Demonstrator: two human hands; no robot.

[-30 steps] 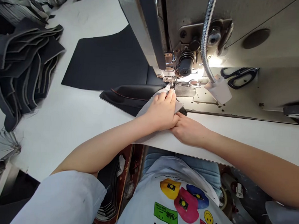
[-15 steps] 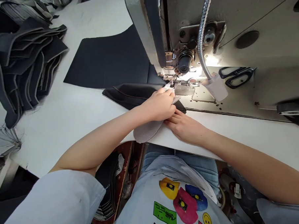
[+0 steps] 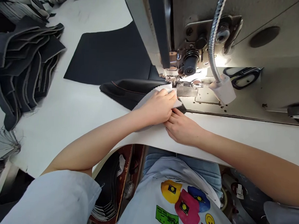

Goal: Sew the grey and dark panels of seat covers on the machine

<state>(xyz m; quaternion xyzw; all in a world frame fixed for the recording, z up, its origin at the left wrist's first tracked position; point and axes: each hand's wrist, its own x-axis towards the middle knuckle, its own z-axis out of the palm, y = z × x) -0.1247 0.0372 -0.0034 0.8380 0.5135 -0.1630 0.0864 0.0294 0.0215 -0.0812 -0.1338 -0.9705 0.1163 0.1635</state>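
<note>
A sewing machine's needle and presser foot (image 3: 174, 82) stand over layered pieces at the bed's left end. A light grey fabric piece (image 3: 148, 98) lies on a black leather-like piece (image 3: 130, 88) with an orange stitch line. My left hand (image 3: 159, 106) is closed on the grey fabric just in front of the foot, fingers bent and pressed down. Close against it, my right hand (image 3: 183, 126) lies with fingers stretched out at the near edge of the pieces, by a black corner (image 3: 182, 108). Some right fingertips are hidden under my left hand.
A large black panel (image 3: 109, 57) extends left behind the machine head. Stacked dark pieces (image 3: 27, 63) lie at the far left. Black-handled scissors (image 3: 245, 78) rest behind the lamp's white head (image 3: 222, 89). More dark pieces (image 3: 108, 186) sit in a drawer below the table (image 3: 77, 112).
The grey fabric has swung away from the table's front edge and now lies along the black piece under my left hand. The camera view has shifted slightly. Both hands stay near the foot.
</note>
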